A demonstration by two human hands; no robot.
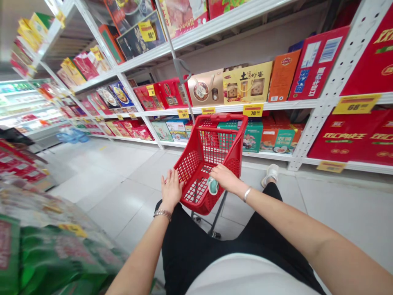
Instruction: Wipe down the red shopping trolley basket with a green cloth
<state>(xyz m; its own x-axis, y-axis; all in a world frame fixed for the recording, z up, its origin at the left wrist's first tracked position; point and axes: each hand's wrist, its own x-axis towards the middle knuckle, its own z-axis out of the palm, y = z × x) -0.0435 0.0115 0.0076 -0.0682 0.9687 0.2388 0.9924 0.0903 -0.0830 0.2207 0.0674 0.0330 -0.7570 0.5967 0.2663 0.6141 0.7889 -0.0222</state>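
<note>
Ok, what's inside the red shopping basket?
Inside the red shopping basket, a small pale green item lies below the right hand, which hides part of the interior.

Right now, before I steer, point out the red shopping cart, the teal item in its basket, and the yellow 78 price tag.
Red shopping cart (190, 172): head view, on the basket's mesh side wall.
Teal item (213, 186): head view, on its middle.
Yellow 78 price tag (253, 110): head view, on the printed 78.

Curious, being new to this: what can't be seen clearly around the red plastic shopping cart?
Head view:
Pale green item: partly hidden by the right hand; kind unclear.
Green-and-red packages at lower left: blurred, cut off by the edge.
Fine print on shelf boxes: too small.
</note>
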